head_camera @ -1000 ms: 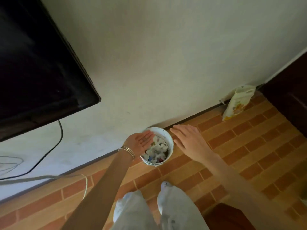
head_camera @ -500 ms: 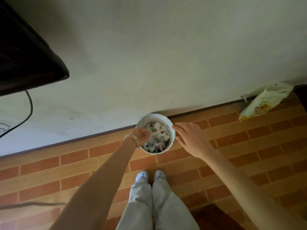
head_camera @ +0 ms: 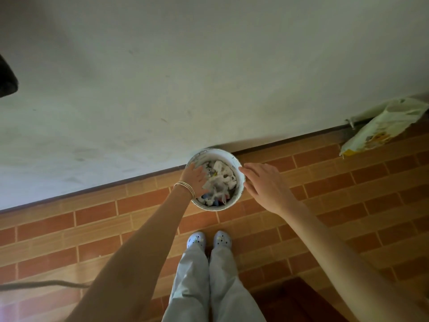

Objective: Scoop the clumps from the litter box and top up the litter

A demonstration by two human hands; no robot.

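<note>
Head view, left to right: only a dark corner of the screen (head_camera: 7,82) shows at the frame's edge now, where a second ago it filled the upper left, and a cable (head_camera: 41,284) lies on the brick-patterned floor (head_camera: 348,205). The camera has swung right and down, so the person's pale shoes (head_camera: 209,239) stand in view, close in front of the bin.

The left hand (head_camera: 193,180), bangles (head_camera: 185,188) at the wrist, has moved in from the near rim and lies palm down across the left rim of the white bin (head_camera: 241,189), fingers fairly straight and reaching over the crumpled rubbish (head_camera: 220,180) inside. It has hold of nothing that I can see. The bin stands on the floor against the wall.

The right hand (head_camera: 267,187) has closed in on the bin's right rim. Its fingers are spread and empty, the tips right at the rim; whether they touch it is hard to tell.

Further right, a pale printed bag (head_camera: 380,131) leans against the wall, well apart from the bin. It may be the fresh litter, though its print is unreadable.

No litter box is in view. With both hands flanking the bin, the person is probably about to pick it up to take the clumps, so scooping has likely not begun.
</note>
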